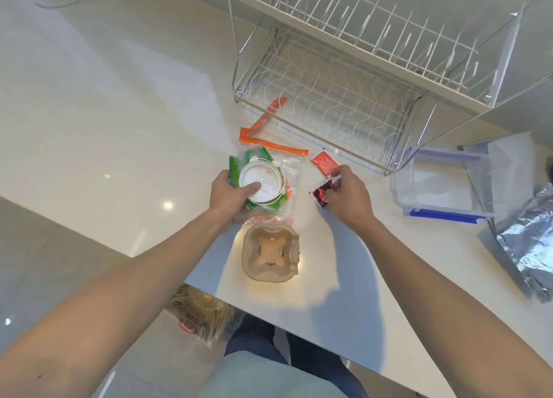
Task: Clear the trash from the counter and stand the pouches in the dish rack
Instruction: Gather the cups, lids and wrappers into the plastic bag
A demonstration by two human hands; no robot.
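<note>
My left hand (229, 195) grips a stack of white plastic cup lids (259, 180), thumb on top, over clear zip pouches with green and orange seals (287, 170). My right hand (348, 195) pinches a small black-and-red sauce packet (320, 195) just above the counter. A second red packet (323, 162) lies beside it. An orange-sealed clear pouch (270, 142) lies flat in front of the wire dish rack (326, 104), whose two tiers hold nothing. A brown cardboard cup carrier (270, 255) sits near the counter's front edge.
A clear storage box with blue clips (443, 185) stands right of the rack. Silver foil bags (526, 245) lie at the far right. A brown printed bag in clear plastic (199, 314) stands on the floor beside my legs, below the white counter (119, 128).
</note>
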